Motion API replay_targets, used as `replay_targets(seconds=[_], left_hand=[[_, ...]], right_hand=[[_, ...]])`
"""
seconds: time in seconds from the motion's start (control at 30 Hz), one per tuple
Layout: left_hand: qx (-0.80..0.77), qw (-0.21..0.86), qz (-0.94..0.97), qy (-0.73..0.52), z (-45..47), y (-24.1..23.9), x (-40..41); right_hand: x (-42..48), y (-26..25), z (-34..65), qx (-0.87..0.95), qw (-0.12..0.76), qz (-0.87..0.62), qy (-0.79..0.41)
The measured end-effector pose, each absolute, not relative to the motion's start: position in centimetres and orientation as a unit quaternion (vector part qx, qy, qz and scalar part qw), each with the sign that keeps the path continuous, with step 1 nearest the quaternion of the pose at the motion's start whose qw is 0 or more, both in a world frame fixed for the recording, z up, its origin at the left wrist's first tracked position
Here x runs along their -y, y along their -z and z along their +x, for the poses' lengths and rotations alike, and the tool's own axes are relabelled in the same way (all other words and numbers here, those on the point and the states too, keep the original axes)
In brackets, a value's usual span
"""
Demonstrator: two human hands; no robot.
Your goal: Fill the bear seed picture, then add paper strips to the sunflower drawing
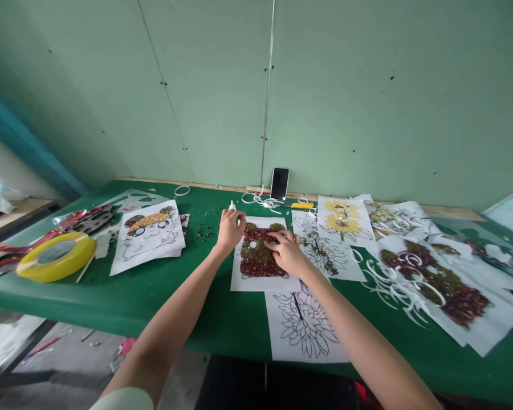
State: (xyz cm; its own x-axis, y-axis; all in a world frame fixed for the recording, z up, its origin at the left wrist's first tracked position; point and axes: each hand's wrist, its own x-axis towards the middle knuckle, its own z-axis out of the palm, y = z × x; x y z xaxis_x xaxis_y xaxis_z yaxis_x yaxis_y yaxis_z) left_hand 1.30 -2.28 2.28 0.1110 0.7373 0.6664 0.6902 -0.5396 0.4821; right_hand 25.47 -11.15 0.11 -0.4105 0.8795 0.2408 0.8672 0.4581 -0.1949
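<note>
Directly beneath the nearer right hand (pixel 287 250), its fingers slightly parted, lies the red-and-green hamster collage (pixel 256 269), long axis running near to far, while the left hand (pixel 231 230) grips a white-nozzled bottle (pixel 232 205) by its far-left corner

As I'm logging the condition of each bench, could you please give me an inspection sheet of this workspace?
Surface: green-covered table, with dark crumbs scattered beside the left hand.
Work in hand: hamster picture filled with red and green bits; what looks like a white-tipped bottle.
Clutter: yellow tape roll, partly filled hamster sheet, flower drawing, curled white strips, yellow-handled cutter, phone.
Hands: left grips the bottle, its tip up; right hand has its fingers on the hamster picture.
Cables: nothing seen for certain.
Surroundings: pale green panelled wall behind; litter on the floor at left.
</note>
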Motion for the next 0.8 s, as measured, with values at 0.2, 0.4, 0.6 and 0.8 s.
replay_targets(seconds=[0.2, 0.4, 0.6, 0.8], left_hand=[[-0.483, 0.026, 0.744, -0.462, 1.32, -2.37, 2.37], [-0.481, 0.033, 0.744, -0.462, 1.29, -2.41, 2.43], [-0.478, 0.041, 0.746, -0.462, 1.3, -2.57, 2.52], [-0.478, 0.041, 0.747, -0.46, 1.27, -2.6, 2.52]], right_hand=[[11.12, -0.23, 25.73, 0.84, 0.175, -0.513, 0.005], [11.22, -0.83, 25.81, 0.819, 0.191, -0.541, -0.004], [11.19, -0.62, 25.79, 0.827, 0.197, -0.526, -0.022], [11.17, -0.61, 25.8, 0.835, 0.182, -0.519, -0.015]])
